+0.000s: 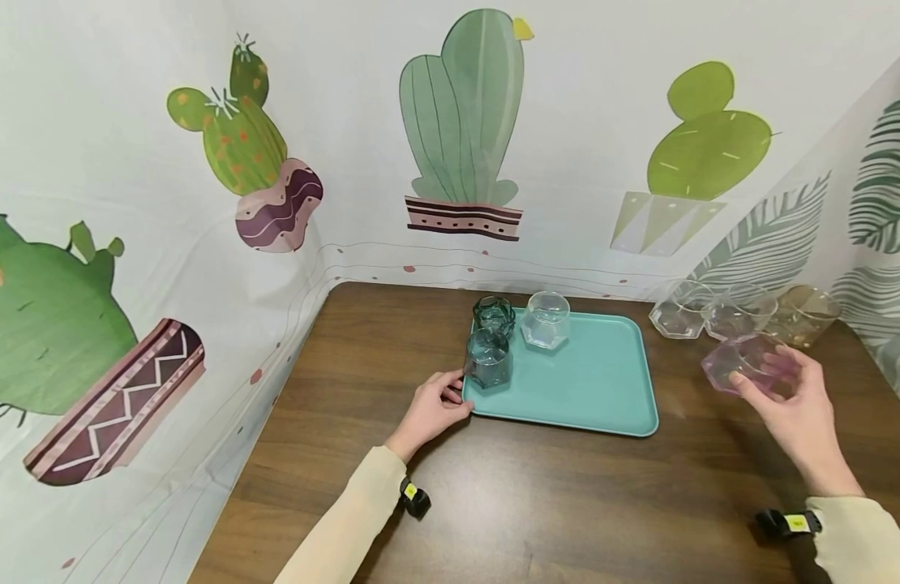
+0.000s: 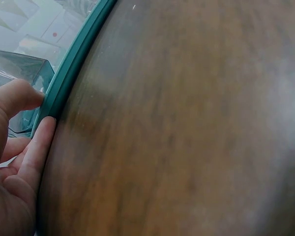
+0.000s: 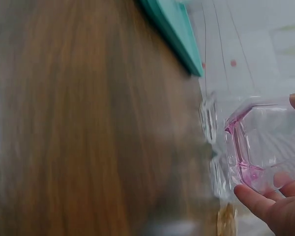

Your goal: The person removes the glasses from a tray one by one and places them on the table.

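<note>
A pink-tinted faceted glass is gripped by my right hand, thumb on the near side and fingers around the far side. In the right wrist view this glass lies tilted in the fingers, its pink base showing. My left hand holds the near left corner of a teal tray. The left wrist view has the thumb and a finger at the tray's rim. On the tray's left part stand a smoky blue glass, a dark grey-green glass and a clear glass.
Behind the right hand, two clear glasses and an amber glass stand in a row near the back edge of the wooden table. A white cloth with printed cacti hangs behind and to the left of the table.
</note>
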Tool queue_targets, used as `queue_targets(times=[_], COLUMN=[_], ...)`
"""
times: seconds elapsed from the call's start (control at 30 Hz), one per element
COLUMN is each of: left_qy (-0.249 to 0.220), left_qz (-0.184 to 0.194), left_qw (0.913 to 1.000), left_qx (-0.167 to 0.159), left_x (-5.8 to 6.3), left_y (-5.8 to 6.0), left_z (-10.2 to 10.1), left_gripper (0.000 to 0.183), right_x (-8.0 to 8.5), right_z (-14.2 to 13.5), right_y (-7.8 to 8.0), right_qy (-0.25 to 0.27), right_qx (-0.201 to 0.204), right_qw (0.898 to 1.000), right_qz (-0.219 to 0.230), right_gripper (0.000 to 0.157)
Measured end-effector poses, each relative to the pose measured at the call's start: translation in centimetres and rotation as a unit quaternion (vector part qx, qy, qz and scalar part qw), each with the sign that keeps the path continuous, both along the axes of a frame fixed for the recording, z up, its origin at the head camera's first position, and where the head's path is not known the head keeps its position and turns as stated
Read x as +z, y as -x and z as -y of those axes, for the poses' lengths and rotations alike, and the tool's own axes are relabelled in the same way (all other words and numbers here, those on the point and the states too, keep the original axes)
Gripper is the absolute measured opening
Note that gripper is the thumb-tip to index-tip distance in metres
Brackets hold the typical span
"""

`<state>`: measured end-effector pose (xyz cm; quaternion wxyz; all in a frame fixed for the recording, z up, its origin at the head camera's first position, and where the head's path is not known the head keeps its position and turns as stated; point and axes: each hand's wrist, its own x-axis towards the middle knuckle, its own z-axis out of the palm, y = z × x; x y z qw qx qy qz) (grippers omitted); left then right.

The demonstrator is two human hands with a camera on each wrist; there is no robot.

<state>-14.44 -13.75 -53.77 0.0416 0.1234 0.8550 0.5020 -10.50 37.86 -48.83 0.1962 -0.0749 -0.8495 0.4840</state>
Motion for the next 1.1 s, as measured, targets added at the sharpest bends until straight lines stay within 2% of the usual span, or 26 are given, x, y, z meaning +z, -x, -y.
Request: queue_targets(times=[0.23,0.47,0.63,1.1], left_qy=[0.004,0.003,0.002,0.003], left_qz=[-0.003,-0.001,-0.001,-0.001], left_qw=[1.0000,1.0000,1.0000,1.0000], left_qx=[0.001,0.002,0.000,0.000], left_x=[0.0,0.1,0.2,0.0], left_y=[0.0,-0.1,-0.1,0.0], left_z=[0.0,0.0,0.0,0.0], left_gripper=[0.060,0.061,0.060,0.061], right_x=[-0.2,-0.5,-0.8,-1.8], right_z=[-2.7,-4.9,-6.4,-9.6], right_y=[-0.1,0.0,-0.1,0.8], right_qy=[-0.015,-0.045,-0.034,0.007], right_qx=[-0.038,-0.089,-0.127,-0.145], right_qw=[0.999,0.992,0.987,0.985], right_qz=[0.027,0.075,0.092,0.090], right_gripper=[0.073,0.082,0.081,0.075])
